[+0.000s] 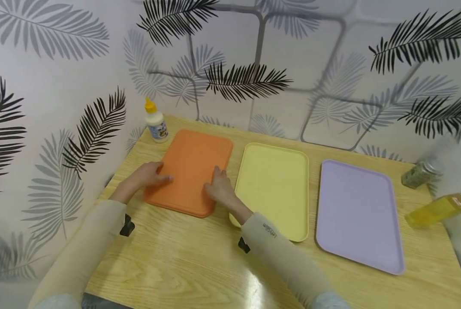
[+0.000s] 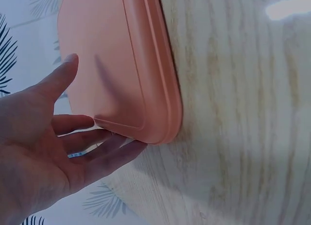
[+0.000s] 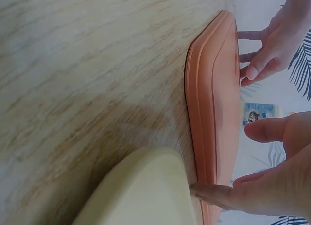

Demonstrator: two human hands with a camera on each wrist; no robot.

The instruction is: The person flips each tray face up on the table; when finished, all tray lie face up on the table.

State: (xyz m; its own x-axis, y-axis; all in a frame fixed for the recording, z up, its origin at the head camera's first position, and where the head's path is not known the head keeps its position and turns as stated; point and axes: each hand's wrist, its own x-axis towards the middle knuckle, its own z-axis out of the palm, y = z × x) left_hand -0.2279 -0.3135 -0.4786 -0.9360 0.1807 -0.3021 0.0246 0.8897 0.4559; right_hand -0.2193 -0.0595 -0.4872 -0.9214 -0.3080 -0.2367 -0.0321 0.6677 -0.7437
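Observation:
An orange tray (image 1: 193, 169) lies flat at the left of the table, its smooth, slightly raised face upward and a double edge showing along its side. My left hand (image 1: 150, 175) is at the tray's left side; in the left wrist view its nearly straight fingers (image 2: 104, 154) touch the edge, while the thumb stands apart above the surface. At the opposite long edge is my right hand (image 1: 221, 189), fingers extended against the tray's side with the thumb raised. A yellow tray (image 1: 274, 184) lies just right of the orange one, partly under my right forearm.
A purple tray (image 1: 357, 214) lies farther right. Behind the orange tray stands a white glue bottle (image 1: 158, 124) with a yellow cap. A small jar (image 1: 421, 172) and a bottle of yellow liquid (image 1: 438, 210) are at the right edge. A patterned wall (image 1: 230, 51) borders the back.

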